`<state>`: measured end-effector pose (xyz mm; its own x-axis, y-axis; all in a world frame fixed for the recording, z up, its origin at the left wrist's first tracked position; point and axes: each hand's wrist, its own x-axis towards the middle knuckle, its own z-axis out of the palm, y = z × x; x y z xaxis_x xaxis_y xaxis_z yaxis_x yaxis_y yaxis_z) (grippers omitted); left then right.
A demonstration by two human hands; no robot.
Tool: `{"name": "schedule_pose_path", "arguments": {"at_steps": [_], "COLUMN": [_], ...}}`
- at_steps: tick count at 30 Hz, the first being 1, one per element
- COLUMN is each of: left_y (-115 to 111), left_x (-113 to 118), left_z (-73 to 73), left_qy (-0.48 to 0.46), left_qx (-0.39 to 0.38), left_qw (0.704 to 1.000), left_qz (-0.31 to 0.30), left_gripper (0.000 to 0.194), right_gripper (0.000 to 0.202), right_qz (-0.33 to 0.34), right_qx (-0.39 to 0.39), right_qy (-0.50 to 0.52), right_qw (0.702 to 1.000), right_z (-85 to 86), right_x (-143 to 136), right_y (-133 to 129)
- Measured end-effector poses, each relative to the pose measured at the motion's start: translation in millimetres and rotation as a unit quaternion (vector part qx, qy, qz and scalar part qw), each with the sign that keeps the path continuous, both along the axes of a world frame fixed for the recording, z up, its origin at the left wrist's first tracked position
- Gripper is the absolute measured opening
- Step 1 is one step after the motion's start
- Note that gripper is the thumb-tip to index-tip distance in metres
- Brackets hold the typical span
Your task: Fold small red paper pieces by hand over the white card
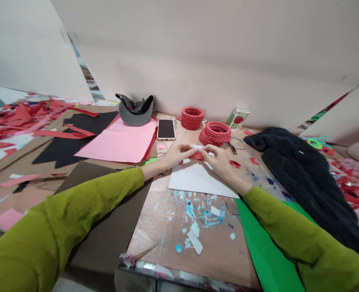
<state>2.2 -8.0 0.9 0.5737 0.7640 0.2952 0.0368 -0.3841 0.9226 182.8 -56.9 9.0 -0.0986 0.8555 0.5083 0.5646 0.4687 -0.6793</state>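
Observation:
Both hands meet over a white sheet on the table. Between them is a small folded piece of red paper. My left hand pinches its left side with thumb and finger. From the other side, my right hand pinches it too, fingertips nearly touching those of the left. Loose red paper pieces lie just right of my right hand. Behind the hands stand two stacked red rings of folded paper, a taller one and a nearer one.
A phone, pink paper and a grey cap lie at back left. A small carton stands by the wall. Dark fuzzy cloth and green paper are on the right. Red scraps pile at far left.

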Motion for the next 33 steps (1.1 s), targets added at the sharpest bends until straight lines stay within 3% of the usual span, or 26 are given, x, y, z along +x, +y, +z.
{"name": "schedule_pose_path", "arguments": {"at_steps": [16, 20, 23, 27, 33], "left_y": [-2.5, -0.4, 3.1, 5.4, 7.7], "left_x": [1.1, -0.3, -1.4, -2.4, -2.2], "left_z": [0.2, -0.1, -0.8, -0.9, -2.7], "left_qy": [-0.022, -0.028, -0.042, -0.045, -0.073], "left_qx": [-0.005, -0.004, -0.007, -0.028, -0.054], "left_qw": [0.999, 1.000, 0.999, 0.998, 0.996], "left_qz": [-0.038, -0.014, 0.027, 0.043, 0.024], "left_gripper": [0.029, 0.029, 0.030, 0.035, 0.032], "right_gripper": [0.017, 0.013, 0.021, 0.016, 0.012], "right_qz": [-0.030, -0.025, -0.008, 0.014, 0.010], "right_qx": [0.053, 0.127, 0.180, 0.191, 0.179], "right_qy": [-0.060, -0.029, -0.066, -0.137, -0.113], "right_qw": [0.996, 0.991, 0.981, 0.972, 0.977], "right_z": [1.2, 2.8, -0.7, -7.2, -2.2], "right_x": [-2.5, -5.2, -5.6, -3.9, -3.5], "right_y": [-4.1, -8.4, -9.3, -7.3, -9.0]}}
